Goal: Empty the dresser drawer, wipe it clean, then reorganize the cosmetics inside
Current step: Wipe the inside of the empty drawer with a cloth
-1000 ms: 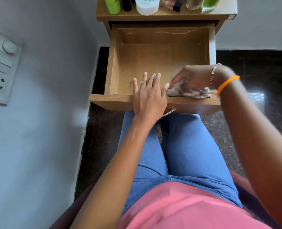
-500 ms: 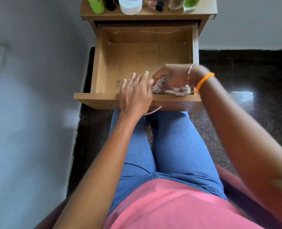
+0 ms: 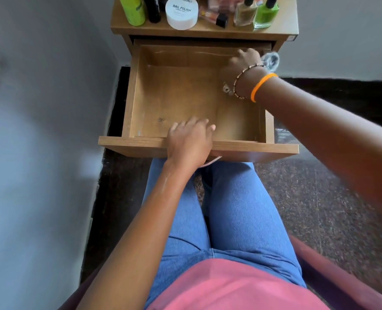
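Two hands work at the open drawer (image 3: 185, 104), its wooden floor bare. Left hand (image 3: 191, 139) rests over the front panel, fingers loosely bent inside, gripping nothing. Right hand (image 3: 244, 60) clutches a blurred cloth (image 3: 271, 60) at the far right corner. Cosmetics (image 3: 181, 13) stand on the dresser top (image 3: 284, 25).

soft daylight, edges warped, slight blur

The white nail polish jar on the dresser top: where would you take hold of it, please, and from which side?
Probably by its round side wall, from above and in front: the white nail polish jar is squat and upright, its lid too wide to pinch. A black bottle crowds its left; its front is open.
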